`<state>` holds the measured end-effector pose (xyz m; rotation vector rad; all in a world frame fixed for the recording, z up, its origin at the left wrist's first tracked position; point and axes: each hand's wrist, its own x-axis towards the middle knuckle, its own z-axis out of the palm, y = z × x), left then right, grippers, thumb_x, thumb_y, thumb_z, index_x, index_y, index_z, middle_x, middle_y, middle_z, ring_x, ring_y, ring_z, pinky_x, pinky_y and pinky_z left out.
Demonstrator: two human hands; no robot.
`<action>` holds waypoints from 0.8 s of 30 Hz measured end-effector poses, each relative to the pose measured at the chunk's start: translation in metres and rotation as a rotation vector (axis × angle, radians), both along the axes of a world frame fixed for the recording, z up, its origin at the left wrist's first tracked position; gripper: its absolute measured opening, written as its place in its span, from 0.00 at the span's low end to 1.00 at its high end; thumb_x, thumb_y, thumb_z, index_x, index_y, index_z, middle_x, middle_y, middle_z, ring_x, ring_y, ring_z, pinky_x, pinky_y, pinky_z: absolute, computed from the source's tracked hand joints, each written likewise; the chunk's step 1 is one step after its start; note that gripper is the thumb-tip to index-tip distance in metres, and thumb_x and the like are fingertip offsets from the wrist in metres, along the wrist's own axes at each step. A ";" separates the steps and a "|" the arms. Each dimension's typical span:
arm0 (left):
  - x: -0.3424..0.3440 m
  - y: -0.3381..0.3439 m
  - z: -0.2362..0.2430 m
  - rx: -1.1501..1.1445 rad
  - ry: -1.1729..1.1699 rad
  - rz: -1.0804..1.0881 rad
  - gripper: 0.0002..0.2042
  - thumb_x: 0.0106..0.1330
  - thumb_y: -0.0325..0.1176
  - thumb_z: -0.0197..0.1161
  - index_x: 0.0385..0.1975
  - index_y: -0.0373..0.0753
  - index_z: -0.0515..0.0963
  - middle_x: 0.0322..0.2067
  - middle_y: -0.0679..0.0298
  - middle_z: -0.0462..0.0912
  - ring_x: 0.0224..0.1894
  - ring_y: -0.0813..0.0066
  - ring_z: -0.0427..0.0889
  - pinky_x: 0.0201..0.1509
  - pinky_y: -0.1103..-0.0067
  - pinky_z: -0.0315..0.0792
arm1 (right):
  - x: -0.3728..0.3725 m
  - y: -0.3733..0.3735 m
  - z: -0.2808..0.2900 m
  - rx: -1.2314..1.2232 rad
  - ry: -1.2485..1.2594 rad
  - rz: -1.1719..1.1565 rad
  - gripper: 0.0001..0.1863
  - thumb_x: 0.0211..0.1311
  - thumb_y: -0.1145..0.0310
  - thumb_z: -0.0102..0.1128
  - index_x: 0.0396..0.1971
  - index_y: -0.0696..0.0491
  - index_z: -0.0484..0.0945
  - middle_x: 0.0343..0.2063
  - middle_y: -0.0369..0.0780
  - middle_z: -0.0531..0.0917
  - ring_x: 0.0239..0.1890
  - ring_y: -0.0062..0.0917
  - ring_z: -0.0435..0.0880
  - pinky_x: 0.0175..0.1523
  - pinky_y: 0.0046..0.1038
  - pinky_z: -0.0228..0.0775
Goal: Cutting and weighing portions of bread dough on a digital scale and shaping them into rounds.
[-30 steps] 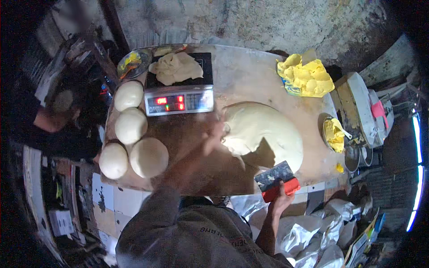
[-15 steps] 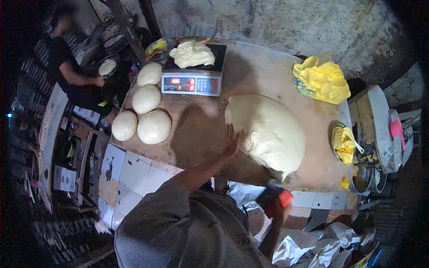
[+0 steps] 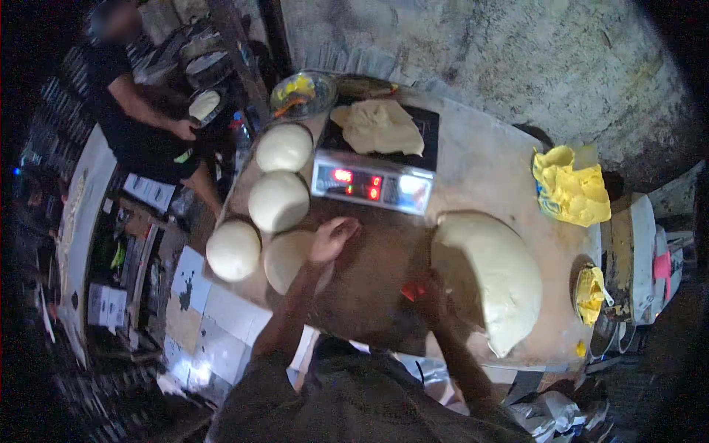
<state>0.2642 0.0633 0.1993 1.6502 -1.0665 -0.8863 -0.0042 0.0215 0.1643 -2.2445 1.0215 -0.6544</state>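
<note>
My left hand [image 3: 336, 240] hovers over the table beside the nearest dough ball [image 3: 286, 267], fingers loosely curved and apart, holding nothing I can see. My right hand [image 3: 432, 299] is closed around a red-handled dough scraper [image 3: 414, 291], whose blade is lost in shadow. To its right lies a big mass of pale dough [image 3: 509, 284], partly shaded, with a pointed tip toward the table's front edge. Beyond my hands stands a digital scale [image 3: 369, 184] with lit red figures. A flattened dough piece [image 3: 380, 127] rests on its black top.
More dough balls [image 3: 279, 201] line the table's left side. Behind them is a clear bowl [image 3: 303, 94] with yellow contents. Yellow fat in an opened wrapper [image 3: 572, 188] sits far right, near a small bowl of it [image 3: 590, 295]. A person [image 3: 140, 111] works at the left.
My left hand has left the big dough and moved left toward the balls. My right hand has come up over the table with the scraper. The dough on the scale looks flatter; the view has shifted.
</note>
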 end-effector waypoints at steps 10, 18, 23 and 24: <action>0.126 -0.084 0.024 -0.305 0.339 0.255 0.10 0.59 0.32 0.57 0.37 0.32 0.73 0.30 0.64 0.76 0.33 0.78 0.74 0.41 0.82 0.68 | 0.324 -0.204 0.071 -0.578 0.401 -0.310 0.19 0.53 0.65 0.50 0.47 0.53 0.68 0.46 0.57 0.68 0.49 0.49 0.67 0.46 0.40 0.67; 0.150 -0.175 -0.015 -0.424 -0.345 0.367 0.09 0.56 0.31 0.56 0.34 0.34 0.74 0.33 0.60 0.77 0.36 0.71 0.76 0.44 0.78 0.69 | 0.317 -0.257 0.089 0.023 0.032 -0.378 0.19 0.44 0.73 0.53 0.41 0.49 0.71 0.37 0.49 0.76 0.37 0.38 0.78 0.42 0.33 0.70; 0.106 -0.210 -0.011 0.049 -0.798 -0.167 0.24 0.55 0.51 0.51 0.42 0.39 0.74 0.55 0.57 0.63 0.60 0.60 0.57 0.60 0.58 0.48 | 0.180 -0.332 0.064 0.911 -1.519 -0.266 0.31 0.43 0.59 0.45 0.51 0.57 0.63 0.45 0.47 0.72 0.47 0.41 0.71 0.54 0.43 0.62; 0.100 -0.211 -0.013 0.081 -0.853 -0.191 0.25 0.55 0.53 0.50 0.43 0.39 0.74 0.58 0.59 0.60 0.62 0.62 0.52 0.61 0.57 0.44 | 0.160 -0.332 0.084 0.768 -1.541 -0.113 0.33 0.42 0.59 0.44 0.53 0.57 0.62 0.48 0.47 0.71 0.50 0.42 0.69 0.56 0.43 0.60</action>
